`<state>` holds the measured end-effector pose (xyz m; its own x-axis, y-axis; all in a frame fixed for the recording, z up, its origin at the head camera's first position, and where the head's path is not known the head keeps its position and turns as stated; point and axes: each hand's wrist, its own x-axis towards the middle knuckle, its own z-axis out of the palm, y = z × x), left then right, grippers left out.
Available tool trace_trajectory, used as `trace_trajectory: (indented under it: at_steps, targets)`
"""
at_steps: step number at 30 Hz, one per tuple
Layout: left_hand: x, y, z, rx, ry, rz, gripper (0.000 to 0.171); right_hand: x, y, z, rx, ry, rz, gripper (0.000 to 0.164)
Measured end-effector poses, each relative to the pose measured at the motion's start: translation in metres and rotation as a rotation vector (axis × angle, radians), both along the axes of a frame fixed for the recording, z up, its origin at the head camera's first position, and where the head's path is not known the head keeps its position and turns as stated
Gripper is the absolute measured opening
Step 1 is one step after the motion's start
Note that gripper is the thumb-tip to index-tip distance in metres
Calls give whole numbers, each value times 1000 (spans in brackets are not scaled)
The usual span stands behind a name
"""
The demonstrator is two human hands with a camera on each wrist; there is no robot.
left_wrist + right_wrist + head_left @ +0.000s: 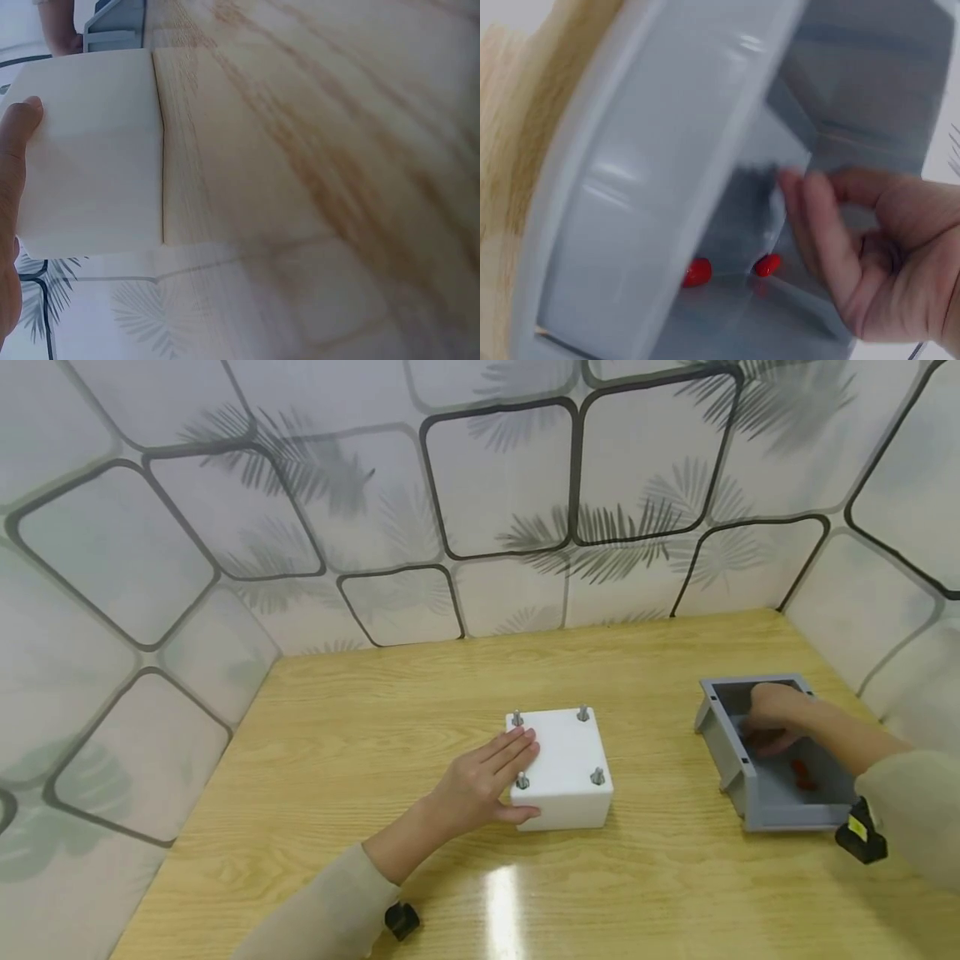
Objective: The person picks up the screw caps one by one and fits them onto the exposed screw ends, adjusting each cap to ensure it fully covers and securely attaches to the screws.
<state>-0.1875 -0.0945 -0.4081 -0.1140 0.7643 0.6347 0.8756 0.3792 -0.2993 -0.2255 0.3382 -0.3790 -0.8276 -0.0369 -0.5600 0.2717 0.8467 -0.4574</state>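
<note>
My left hand (476, 777) lies on the left part of a white block (566, 752), its fingers straight across the top and its thumb along the front side. Metal bolts (597, 776) stand up from the block's corners. In the left wrist view the thumb (28, 112) touches the block's side (97, 150). Over at the right, my right hand (776, 710) reaches into a grey bin (731, 752) with bent fingers. Small glossy red pieces (767, 265) lie on the bin floor near it. The fingertips are blurred, and I cannot tell whether they pinch anything.
The block and bin stand apart on a wood-grain table (375, 718). Patterned cloth walls (502, 485) rise behind the table and at both sides. Black wrist mounts show at the left cuff (402, 921) and the right cuff (861, 833).
</note>
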Motion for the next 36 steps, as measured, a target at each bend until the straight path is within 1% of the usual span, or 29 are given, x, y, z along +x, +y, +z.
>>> trace_trajectory:
  at_steps: [1, 2, 4, 6, 8, 13, 17, 23, 26, 30, 33, 36]
  targets:
    - [0, 0, 0, 0, 1, 0, 80, -1, 1, 0, -74, -67, -52, 11]
    - [0, 0, 0, 1, 1, 1, 80, -1, 1, 0, -129, -116, -85, 12]
    - [0, 1, 0, 0, 3, 1, 80, -2, 3, -3, -210, -184, -140, 13]
    - [1, 1, 0, -3, 4, 2, 80, -1, 4, -6, -267, -213, -183, 13]
    - [1, 0, 0, -4, 8, 3, 80, 0, 5, -9, -287, -216, -203, 13]
    - [3, -1, -1, -1, 17, 4, 81, 3, 5, -14, -296, -184, -189, 14]
    - [3, 0, -2, -3, 33, 6, 80, 5, 6, -15, -296, -180, -188, 15]
    - [4, 1, -6, -3, 45, 3, 80, 7, 6, -16, -249, -159, -175, 19]
    - [4, 2, -8, -2, 40, 4, 80, 8, 4, -17, -212, -142, -176, 18]
    - [6, 2, -8, 1, 38, 4, 79, 8, 3, -19, -189, -142, -186, 15]
    - [7, 3, -7, 1, 39, 7, 79, 7, 3, -19, -203, -155, -202, 14]
    - [8, 2, -7, -2, 34, 10, 79, 7, 3, -19, -240, -172, -227, 16]
